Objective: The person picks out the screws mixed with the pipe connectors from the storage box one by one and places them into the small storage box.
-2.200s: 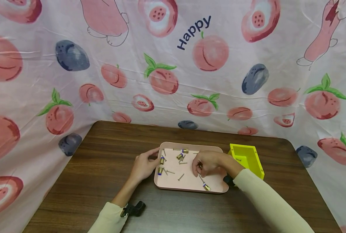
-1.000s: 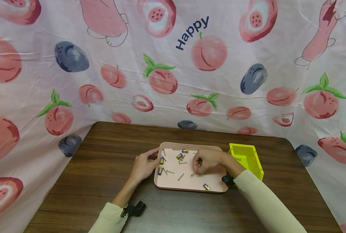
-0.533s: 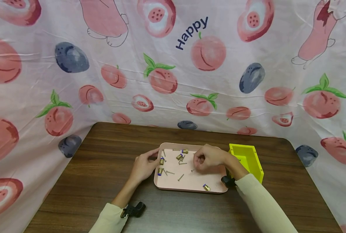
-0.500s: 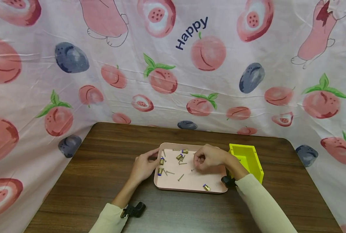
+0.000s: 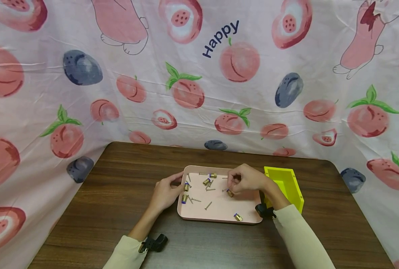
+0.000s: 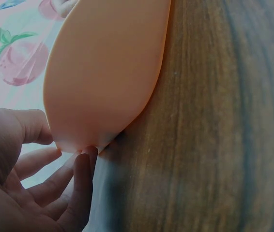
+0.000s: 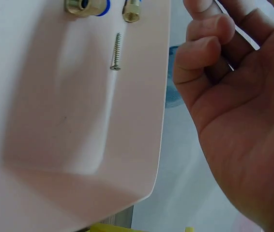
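My left hand [image 5: 166, 191] steadies the left end of the pale pink tray [image 5: 219, 216]; its thumb and fingertips grip the rim in the left wrist view. My right hand [image 5: 248, 178] is low over the tray's right half with fingers curled. A small screw [image 5: 223, 191] shows at its fingertips, head outward, its shaft beside a brass fitting [image 5: 230, 193] with a blue end under the hand. The right wrist view shows the curled fingers [image 7: 200, 53] but cuts off their pinch. Below lies another screw [image 7: 116, 53] in the tray.
Left in the tray are several screws [image 5: 208, 205] and blue-ended brass fittings [image 5: 186, 186]; one fitting [image 5: 238, 217] lies by the front rim. A yellow box [image 5: 297, 186] stands against the tray's right side, partly behind the right forearm. A fruit-print cloth [image 5: 186, 56] hangs behind the table [image 5: 145, 160].
The screw beside the front fitting was taken up by my right hand, which carried it left, then up the tray. A brass fitting now shows beneath that hand. The left hand stays put.
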`<state>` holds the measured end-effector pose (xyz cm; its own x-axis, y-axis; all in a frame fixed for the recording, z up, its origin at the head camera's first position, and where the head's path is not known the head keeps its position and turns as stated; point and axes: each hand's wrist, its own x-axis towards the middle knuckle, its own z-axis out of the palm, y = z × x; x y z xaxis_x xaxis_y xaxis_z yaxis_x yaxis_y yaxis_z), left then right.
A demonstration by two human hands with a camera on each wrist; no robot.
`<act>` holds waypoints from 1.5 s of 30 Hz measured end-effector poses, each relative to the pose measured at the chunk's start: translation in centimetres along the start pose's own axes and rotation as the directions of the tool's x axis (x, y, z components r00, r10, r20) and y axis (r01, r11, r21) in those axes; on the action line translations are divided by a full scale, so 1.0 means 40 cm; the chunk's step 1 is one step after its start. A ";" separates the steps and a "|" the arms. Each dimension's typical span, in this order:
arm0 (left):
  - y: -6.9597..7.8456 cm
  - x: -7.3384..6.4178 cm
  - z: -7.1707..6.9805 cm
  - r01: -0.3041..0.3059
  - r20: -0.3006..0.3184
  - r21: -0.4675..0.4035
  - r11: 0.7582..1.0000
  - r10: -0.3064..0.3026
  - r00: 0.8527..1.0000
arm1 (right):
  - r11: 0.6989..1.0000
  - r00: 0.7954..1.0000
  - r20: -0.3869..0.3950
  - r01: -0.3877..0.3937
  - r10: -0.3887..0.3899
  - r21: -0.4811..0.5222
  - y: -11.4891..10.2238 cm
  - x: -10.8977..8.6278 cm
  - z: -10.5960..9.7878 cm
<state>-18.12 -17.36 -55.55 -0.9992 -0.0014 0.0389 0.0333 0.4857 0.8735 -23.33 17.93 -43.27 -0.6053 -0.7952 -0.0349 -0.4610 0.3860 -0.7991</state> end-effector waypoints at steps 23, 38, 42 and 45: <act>0.013 -0.007 -0.001 -0.002 -0.022 0.028 1.000 0.002 1.000 | 0.997 0.994 -0.113 -0.001 -0.008 -0.072 0.008 -0.079 -0.071; 0.054 -0.028 -0.009 -0.068 -0.046 0.018 0.998 0.068 0.997 | 0.999 0.986 -0.164 -0.048 0.044 -0.024 0.022 -0.163 -0.124; 0.080 -0.040 -0.018 -0.110 -0.056 0.011 0.994 0.111 0.992 | 0.999 0.985 -0.168 -0.049 0.045 -0.019 0.033 -0.181 -0.136; 0.072 -0.037 -0.015 -0.103 -0.055 0.022 0.994 0.104 0.993 | 0.999 0.984 -0.175 -0.048 0.045 -0.014 0.039 -0.197 -0.146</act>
<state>-16.52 -16.48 -52.78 -0.9877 0.0016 0.1562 0.1359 0.5025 0.8539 -23.08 27.51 -40.74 -0.7296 -0.6830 0.0352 -0.4404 0.4297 -0.7883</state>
